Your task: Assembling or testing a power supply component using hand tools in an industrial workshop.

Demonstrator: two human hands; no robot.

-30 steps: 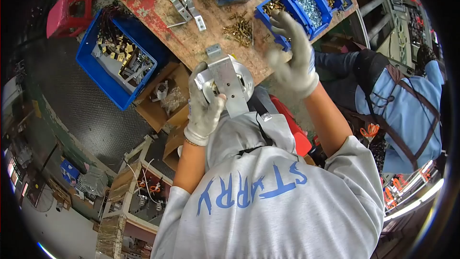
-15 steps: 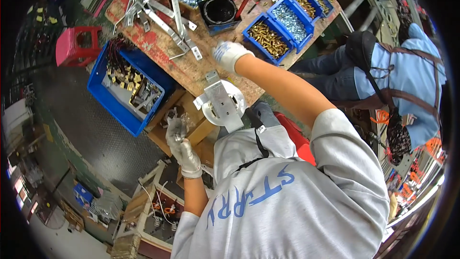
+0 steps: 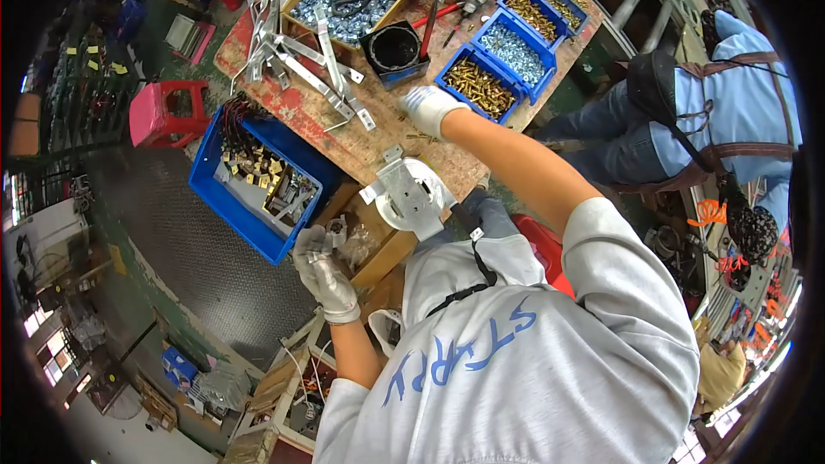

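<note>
My right hand [image 3: 432, 110], in a white glove, rests over the worn wooden tabletop with its fingers bent and pressed together. What they hold, if anything, is hidden. A few brass screws [image 3: 418, 135] lie loose beside it. Near the table's close edge sits a silver metal bracket [image 3: 406, 198] against a white round disc [image 3: 434, 185]. Lower left, my gloved left hand [image 3: 328, 282] is raised with curled fingers; anything in them is too small to name. Next to that hand is a cardboard box [image 3: 382, 264] containing a clear plastic bag [image 3: 357, 245].
Blue bins of brass screws [image 3: 479, 88] and silver fasteners [image 3: 513, 51] line the table's right side. Bent metal strips [image 3: 335, 77], a black container [image 3: 395, 50] and a fastener tray [image 3: 348, 4] stand farther back. A blue crate [image 3: 202, 174] is left; a person [image 3: 730, 112] stands right.
The whole view has shifted, and the table appears lower and more to the right. Loose brass screws now show beside my right hand. My left hand has turned slightly, its fingers still curled.
</note>
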